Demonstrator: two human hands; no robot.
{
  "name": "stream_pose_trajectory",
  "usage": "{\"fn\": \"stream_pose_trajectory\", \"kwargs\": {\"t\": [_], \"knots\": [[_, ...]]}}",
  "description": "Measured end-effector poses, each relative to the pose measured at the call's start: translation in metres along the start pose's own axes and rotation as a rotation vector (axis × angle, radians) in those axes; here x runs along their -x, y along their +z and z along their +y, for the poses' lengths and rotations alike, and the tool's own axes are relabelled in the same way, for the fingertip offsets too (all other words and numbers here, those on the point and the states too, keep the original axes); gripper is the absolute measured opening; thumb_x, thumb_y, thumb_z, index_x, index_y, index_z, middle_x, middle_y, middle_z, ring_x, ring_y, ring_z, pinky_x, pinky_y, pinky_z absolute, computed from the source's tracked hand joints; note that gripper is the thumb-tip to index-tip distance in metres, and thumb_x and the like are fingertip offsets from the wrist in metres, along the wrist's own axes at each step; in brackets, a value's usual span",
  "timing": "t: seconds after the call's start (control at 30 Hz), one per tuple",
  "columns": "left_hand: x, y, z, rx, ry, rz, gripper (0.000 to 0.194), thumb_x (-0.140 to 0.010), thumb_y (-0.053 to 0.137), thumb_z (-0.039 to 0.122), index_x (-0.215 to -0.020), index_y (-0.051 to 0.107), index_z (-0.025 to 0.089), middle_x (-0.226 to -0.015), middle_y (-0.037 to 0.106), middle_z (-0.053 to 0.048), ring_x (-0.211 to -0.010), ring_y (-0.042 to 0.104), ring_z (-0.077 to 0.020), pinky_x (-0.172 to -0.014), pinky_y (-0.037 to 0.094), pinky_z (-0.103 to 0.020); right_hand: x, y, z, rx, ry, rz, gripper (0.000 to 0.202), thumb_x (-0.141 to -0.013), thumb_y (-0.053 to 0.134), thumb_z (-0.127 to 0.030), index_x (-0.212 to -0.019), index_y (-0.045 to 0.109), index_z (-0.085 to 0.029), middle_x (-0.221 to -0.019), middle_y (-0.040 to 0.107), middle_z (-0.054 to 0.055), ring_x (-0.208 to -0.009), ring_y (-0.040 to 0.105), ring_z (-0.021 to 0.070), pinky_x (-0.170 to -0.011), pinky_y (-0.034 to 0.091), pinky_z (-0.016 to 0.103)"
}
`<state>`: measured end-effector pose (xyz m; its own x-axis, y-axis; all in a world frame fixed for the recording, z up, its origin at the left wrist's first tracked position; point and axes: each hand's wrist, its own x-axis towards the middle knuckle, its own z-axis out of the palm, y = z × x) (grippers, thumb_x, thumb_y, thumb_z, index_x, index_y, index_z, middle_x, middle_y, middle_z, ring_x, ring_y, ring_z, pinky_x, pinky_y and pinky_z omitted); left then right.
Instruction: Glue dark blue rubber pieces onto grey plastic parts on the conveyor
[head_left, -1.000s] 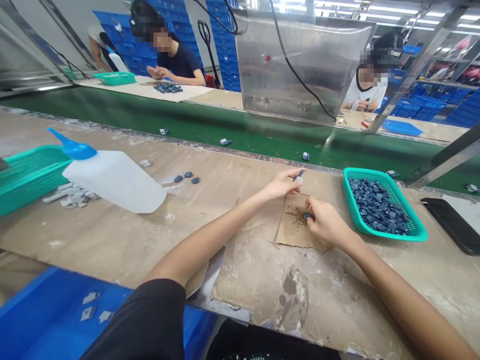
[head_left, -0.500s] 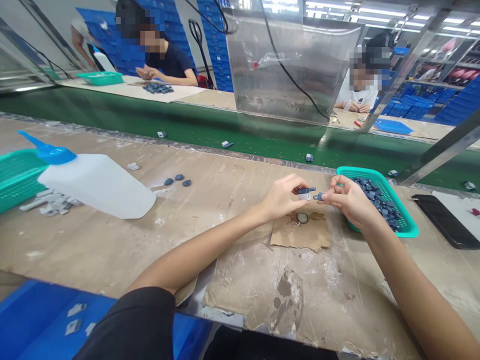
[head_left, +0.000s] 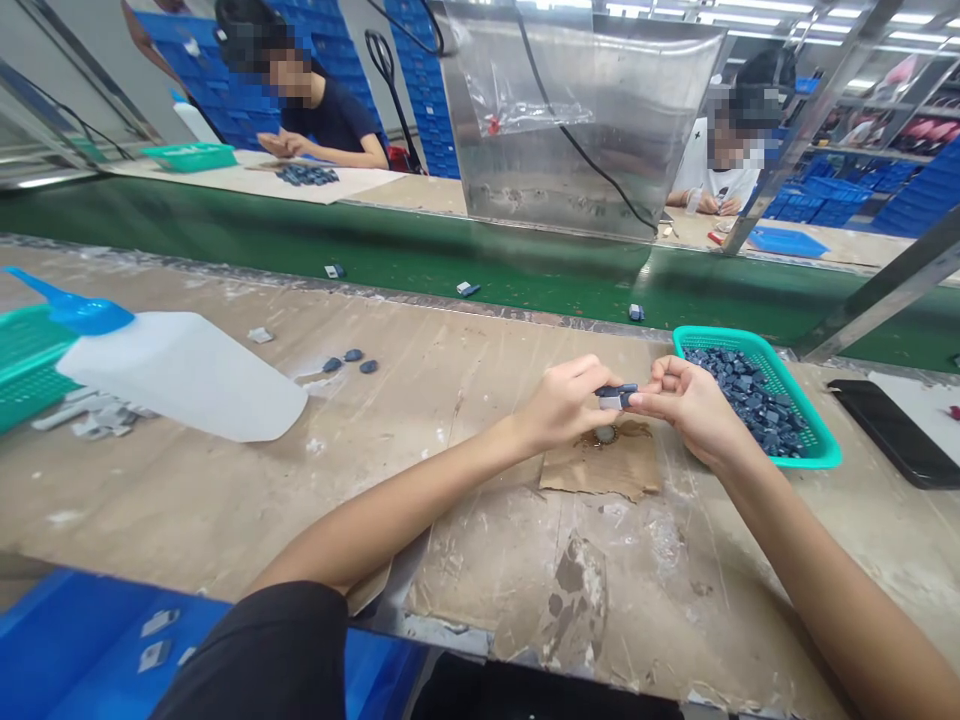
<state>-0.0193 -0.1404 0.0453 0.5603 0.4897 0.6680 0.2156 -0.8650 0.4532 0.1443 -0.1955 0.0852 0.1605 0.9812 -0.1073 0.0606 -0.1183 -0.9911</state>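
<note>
Centrally: one piece [head_left: 615,399], likely light and stiff, best taken by its sides. Grip: left hand [head_left: 564,402] pinched on it, right hand [head_left: 699,408] closed at its end.

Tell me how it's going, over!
Left hand gripping grey-and-navy plastic block. Right hand pinching its end. Round pale dish below, on brown cardboard, not blocking.

Below the grip sits one cap [head_left: 604,436]; left, three dark pieces [head_left: 353,355], one bottle [head_left: 202,370]; right, one basket [head_left: 823,448], one phone [head_left: 892,430].
</note>
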Motion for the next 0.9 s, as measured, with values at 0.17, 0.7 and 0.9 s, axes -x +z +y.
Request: {"fn": "stream_pose_trajectory", "kwargs": {"t": [0.17, 0.7, 0.9], "knots": [[0.0, -0.002, 0.002, -0.082, 0.005, 0.062, 0.015, -0.077, 0.059, 0.025, -0.087, 0.06, 0.015, -0.075, 0.057, -0.001, -0.067, 0.054, -0.0091, -0.061, 0.041, -0.019, 0.003, 0.008, 0.007, 0.02, -0.127, 0.062, 0.043, -0.047, 0.079, -0.033, -0.062, 0.041, -0.02, -0.058, 0.052, -0.005, -0.055, 0.051, 0.0106, -0.054, 0.041, 0.024], [-0.016, 0.002, -0.019, -0.298, 0.228, -0.126, 0.022, -0.089, 0.04, 0.023, -0.095, 0.059, 0.017, -0.088, 0.06, -0.005, -0.081, 0.055, -0.0131, -0.071, 0.043, -0.022, -0.012, -0.016, 0.004, 0.508, -0.36, -0.006, 0.025, -0.069, 0.062, -0.04, -0.064, 0.048, -0.02, -0.063, 0.056, 0.001, -0.061, 0.055, 0.0167, -0.06, 0.046, 0.029], [-0.063, 0.016, -0.108, -0.288, -0.371, -0.225, 0.028, -0.079, 0.057, 0.022, -0.105, 0.06, 0.012, -0.102, 0.06, -0.011, -0.098, 0.053, -0.0218, -0.089, 0.04, -0.031, -0.04, -0.116, 0.006, 1.437, -0.302, 0.253, 0.029, -0.063, 0.048, -0.008, -0.084, 0.067, -0.015, -0.084, 0.066, 0.014, -0.085, 0.061, 0.0296, -0.078, 0.045, 0.039]]}}
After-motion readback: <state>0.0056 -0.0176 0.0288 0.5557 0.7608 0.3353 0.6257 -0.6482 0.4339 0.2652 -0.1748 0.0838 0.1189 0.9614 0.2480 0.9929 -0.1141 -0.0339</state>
